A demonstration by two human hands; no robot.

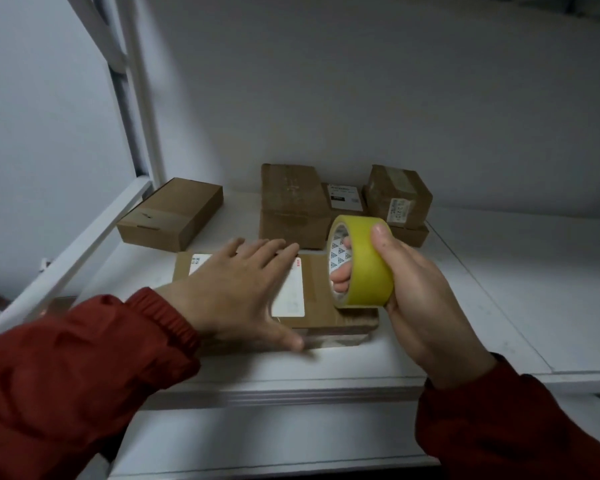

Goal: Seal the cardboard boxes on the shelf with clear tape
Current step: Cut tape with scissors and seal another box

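A flat cardboard box (323,299) with a white label lies near the front of the white shelf (465,306). My left hand (236,292) lies flat on its top with the fingers spread and straight. My right hand (420,299) grips a roll of yellowish tape (364,268), fingers through the core and thumb over the outer face. The roll stands on edge at the box's right end, touching or just above it. Whether any tape is pulled out is unclear.
Behind lie more cardboard boxes: a flat one (170,214) at the back left, a taller one (291,206) in the middle, a small taped one (399,195) stacked at the back right. A white upright post (142,109) stands left. Another shelf board (257,441) runs below.
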